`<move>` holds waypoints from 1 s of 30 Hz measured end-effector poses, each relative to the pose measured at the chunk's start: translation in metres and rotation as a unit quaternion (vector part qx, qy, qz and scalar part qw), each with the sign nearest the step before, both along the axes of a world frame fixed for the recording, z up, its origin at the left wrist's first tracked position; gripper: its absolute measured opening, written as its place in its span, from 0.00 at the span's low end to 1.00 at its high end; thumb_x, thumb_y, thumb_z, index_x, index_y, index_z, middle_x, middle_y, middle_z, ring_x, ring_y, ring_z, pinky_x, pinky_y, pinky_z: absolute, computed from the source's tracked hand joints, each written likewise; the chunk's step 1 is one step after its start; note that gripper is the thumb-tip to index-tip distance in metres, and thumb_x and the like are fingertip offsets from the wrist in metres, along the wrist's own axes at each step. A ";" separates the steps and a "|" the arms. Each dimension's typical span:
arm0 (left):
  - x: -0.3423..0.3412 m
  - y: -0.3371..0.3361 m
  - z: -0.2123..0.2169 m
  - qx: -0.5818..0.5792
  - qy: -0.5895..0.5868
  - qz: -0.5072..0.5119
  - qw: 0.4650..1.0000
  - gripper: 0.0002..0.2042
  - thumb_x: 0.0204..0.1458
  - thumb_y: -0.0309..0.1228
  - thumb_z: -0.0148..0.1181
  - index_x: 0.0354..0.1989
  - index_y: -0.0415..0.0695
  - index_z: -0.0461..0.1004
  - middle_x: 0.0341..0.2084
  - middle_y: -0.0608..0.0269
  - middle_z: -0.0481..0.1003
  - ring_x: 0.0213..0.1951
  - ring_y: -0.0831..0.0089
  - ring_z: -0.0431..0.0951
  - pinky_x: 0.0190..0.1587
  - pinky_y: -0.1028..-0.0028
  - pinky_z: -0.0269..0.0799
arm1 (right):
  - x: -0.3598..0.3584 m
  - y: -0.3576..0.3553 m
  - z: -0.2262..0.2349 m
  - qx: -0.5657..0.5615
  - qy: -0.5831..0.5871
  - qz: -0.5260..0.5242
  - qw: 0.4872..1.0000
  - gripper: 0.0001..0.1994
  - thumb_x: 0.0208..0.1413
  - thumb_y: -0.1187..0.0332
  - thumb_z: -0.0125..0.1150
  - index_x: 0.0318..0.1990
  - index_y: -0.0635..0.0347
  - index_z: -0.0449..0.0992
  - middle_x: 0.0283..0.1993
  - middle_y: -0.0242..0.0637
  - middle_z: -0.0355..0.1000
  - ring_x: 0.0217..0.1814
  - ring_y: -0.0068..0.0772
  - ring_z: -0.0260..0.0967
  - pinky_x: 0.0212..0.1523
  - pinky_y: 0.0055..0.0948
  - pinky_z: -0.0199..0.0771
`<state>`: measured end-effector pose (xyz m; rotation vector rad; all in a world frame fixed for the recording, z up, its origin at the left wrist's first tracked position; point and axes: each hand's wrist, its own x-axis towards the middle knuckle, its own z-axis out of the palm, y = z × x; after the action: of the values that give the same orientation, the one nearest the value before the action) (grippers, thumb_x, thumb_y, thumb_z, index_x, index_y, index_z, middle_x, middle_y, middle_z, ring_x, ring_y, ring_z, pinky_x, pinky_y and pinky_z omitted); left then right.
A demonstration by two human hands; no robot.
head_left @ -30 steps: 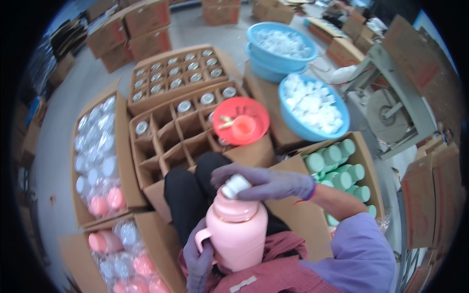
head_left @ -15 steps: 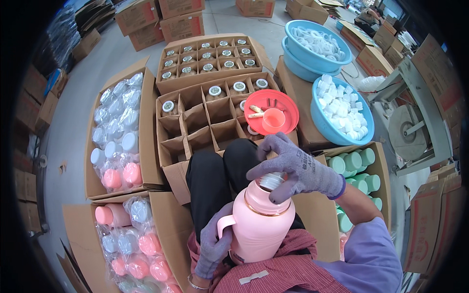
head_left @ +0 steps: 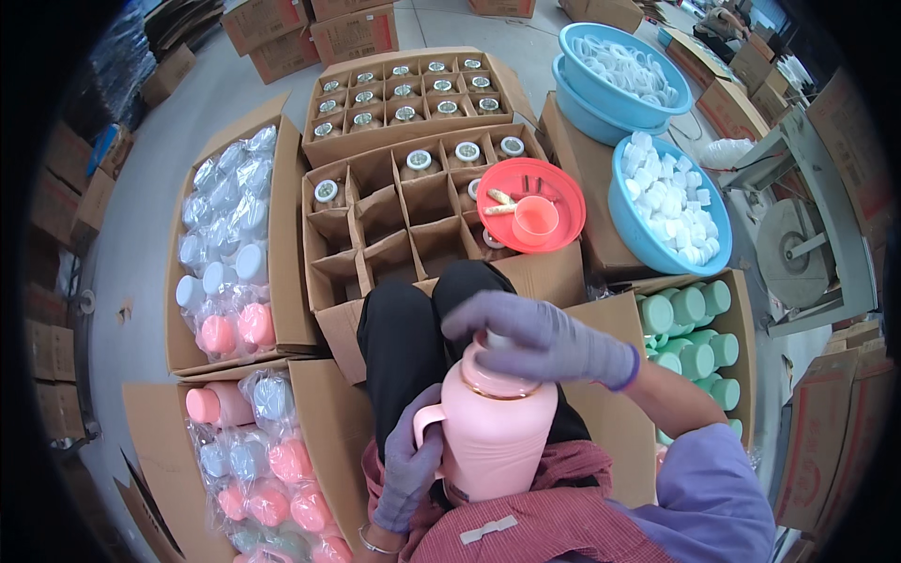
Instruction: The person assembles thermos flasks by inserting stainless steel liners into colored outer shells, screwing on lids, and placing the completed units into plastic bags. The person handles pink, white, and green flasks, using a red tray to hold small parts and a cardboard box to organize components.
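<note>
On my lap, hard against my body, stands the pink flask (head_left: 493, 427), upright. My left hand (head_left: 410, 460) is wrapped around its side at the handle, gripping it. My right hand (head_left: 540, 336) lies over its mouth, fingers curled down across the top; whether they pinch anything there is hidden.

Just beyond the flask, past my knees, sits a divided carton (head_left: 375, 253). Its cells nearest the flask are empty; the far cells hold silver-capped liners. A second divided carton (head_left: 408, 94) behind it is full. A red dish (head_left: 554, 192) with a small cup rests on the first carton's right corner.

Left of the flask, two open cartons (head_left: 282, 272) hold bagged pink and blue shells, walls close together. Right of the flask, a carton (head_left: 741, 310) holds green shells. Beyond that, a blue basin (head_left: 629, 230) holds white caps; a farther basin (head_left: 572, 47) holds white rings. Bare floor shows only far left of the flask.
</note>
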<state>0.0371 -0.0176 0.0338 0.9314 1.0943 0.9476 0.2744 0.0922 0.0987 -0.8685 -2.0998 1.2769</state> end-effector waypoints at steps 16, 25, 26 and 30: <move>-0.013 0.008 -0.002 -0.009 0.003 0.006 1.000 0.22 0.56 0.16 0.43 0.61 0.32 0.67 0.53 0.55 0.74 0.55 0.72 0.73 0.60 0.72 0.67 | 0.075 0.078 -0.010 0.350 -0.413 -0.006 0.841 0.51 0.35 0.59 0.78 0.70 0.52 0.56 0.62 0.46 0.64 0.62 0.52 0.64 0.66 0.52 0.59; -0.001 0.002 -0.009 0.069 0.009 -0.052 0.996 0.24 0.55 0.17 0.44 0.62 0.36 0.68 0.51 0.59 0.76 0.53 0.76 0.74 0.59 0.74 0.67 | 0.000 0.017 0.044 -0.029 -0.066 0.099 0.992 0.33 0.47 0.58 0.73 0.59 0.59 0.68 0.51 0.41 0.72 0.56 0.41 0.69 0.59 0.37 0.69; -0.001 -0.001 -0.011 0.077 0.003 -0.043 0.996 0.24 0.55 0.17 0.44 0.62 0.36 0.69 0.50 0.59 0.77 0.53 0.76 0.74 0.58 0.74 0.67 | -0.004 0.018 0.041 -0.039 -0.096 0.097 0.990 0.29 0.49 0.58 0.71 0.57 0.59 0.70 0.50 0.41 0.72 0.55 0.40 0.69 0.58 0.36 0.69; 0.007 -0.018 -0.008 0.187 0.106 -0.021 0.976 0.22 0.52 0.18 0.49 0.58 0.38 0.70 0.50 0.48 0.74 0.52 0.62 0.75 0.58 0.66 0.68 | -0.010 0.035 0.032 -0.059 -0.270 0.156 0.948 0.22 0.57 0.62 0.61 0.58 0.55 0.68 0.52 0.41 0.72 0.53 0.44 0.71 0.56 0.39 0.71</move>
<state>0.0441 -0.0353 0.0256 1.3855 1.0882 1.0583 0.2646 0.1268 0.1305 -1.0615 -2.6981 1.4573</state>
